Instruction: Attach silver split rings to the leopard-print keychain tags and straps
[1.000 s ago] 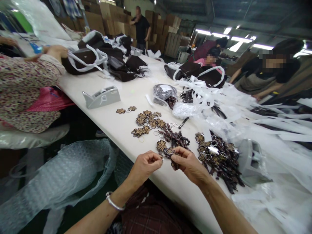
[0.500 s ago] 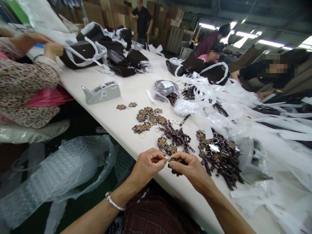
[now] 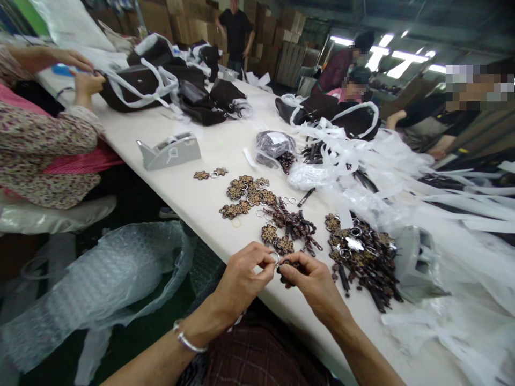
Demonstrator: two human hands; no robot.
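Near the table's front edge, my left hand (image 3: 251, 268) pinches a silver split ring (image 3: 276, 258) between thumb and fingers. Beside it, my right hand (image 3: 308, 273) is closed on a dark leopard-print flower charm (image 3: 288, 266), partly covered by the fingers. Ring and charm meet between the two hands. Just beyond lie leopard flower charms (image 3: 269, 233) and dark beaded tassels (image 3: 292, 222). More flower charms (image 3: 251, 193) lie farther up the table. To the right sits a heap of finished-looking charms with tassels (image 3: 358, 252).
A grey tape dispenser (image 3: 171, 151) stands at left, another (image 3: 418, 262) at right. Plastic bags and white strips (image 3: 386, 166) cover the right side. Dark handbags (image 3: 137, 88) lie farther back. A co-worker's hands (image 3: 86, 75) work at left; bubble wrap (image 3: 120, 279) hangs below the table.
The silver ring now shows upright between my fingertips, where before it was mostly hidden. My hands stay in nearly the same place. The co-worker at right has shifted.
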